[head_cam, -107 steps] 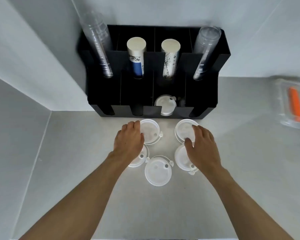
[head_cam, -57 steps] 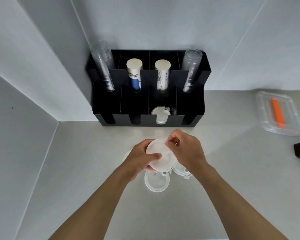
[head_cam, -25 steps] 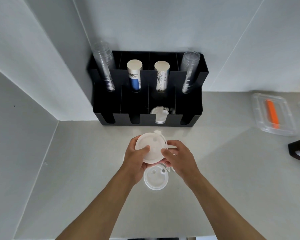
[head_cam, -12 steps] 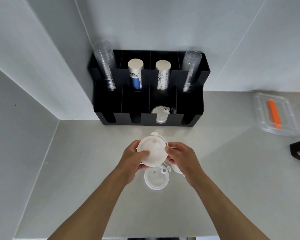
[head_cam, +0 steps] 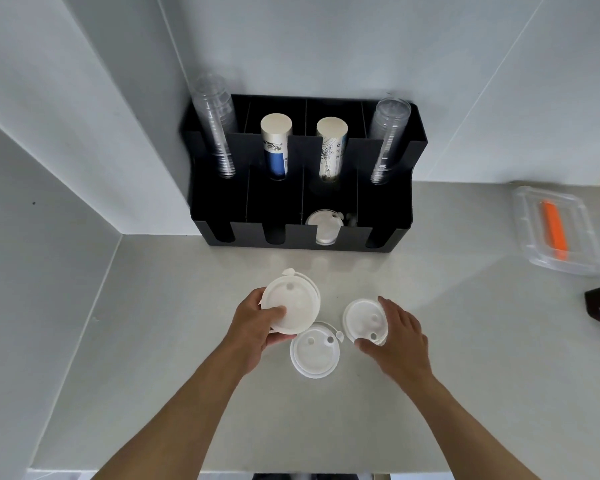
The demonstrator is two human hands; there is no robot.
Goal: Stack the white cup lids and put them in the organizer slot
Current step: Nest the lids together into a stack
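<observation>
Open counter before the organizer (head_cam: 302, 209)
Bare in front of its slots; third front slot partly filled by lids (head_cam: 324, 227); nearer, loose lid (head_cam: 314, 351).

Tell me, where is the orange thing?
In the head view, the orange thing lies inside a clear tray at the far right of the counter, right of the black organizer.
</observation>
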